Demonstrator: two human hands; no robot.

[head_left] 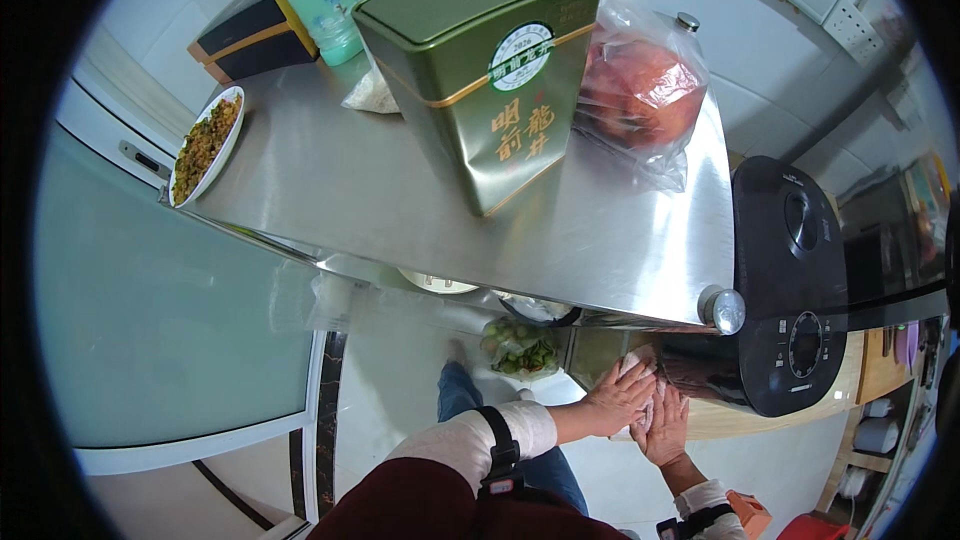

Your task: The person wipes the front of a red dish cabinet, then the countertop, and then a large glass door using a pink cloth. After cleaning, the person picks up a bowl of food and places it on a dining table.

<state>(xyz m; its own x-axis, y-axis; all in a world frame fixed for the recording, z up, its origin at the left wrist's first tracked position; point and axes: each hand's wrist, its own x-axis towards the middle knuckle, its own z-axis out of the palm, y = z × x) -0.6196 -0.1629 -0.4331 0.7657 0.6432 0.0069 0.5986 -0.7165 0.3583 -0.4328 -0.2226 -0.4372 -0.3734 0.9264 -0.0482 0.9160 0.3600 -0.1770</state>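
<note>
A white, pinkish-tinged crumpled cloth lies just left of the black, glossy, rounded appliance, by its lower side wall, though whether cloth and wall touch I cannot tell. The left hand and right hand rest close together on it, fingers extended rather than clenched, seemingly so that pressure spreads across the fabric; whether any fingertips pinch its underside is hidden. The appliance stands on the pale wooden surface, which probably gives its base a steady bed. Up and left of the appliance, on the brushed stainless-steel surface, stands the green, tapered metal tin with gold bands, lid upward, likely to keep its contents in. Nearer the appliance, a clear plastic bag wraps a red, rounded item, presumably to keep it contained. Well left of the appliance, a white oval dish holds chopped brown-and-green food, its raised rim apparently there to stop the pieces from spilling
</note>
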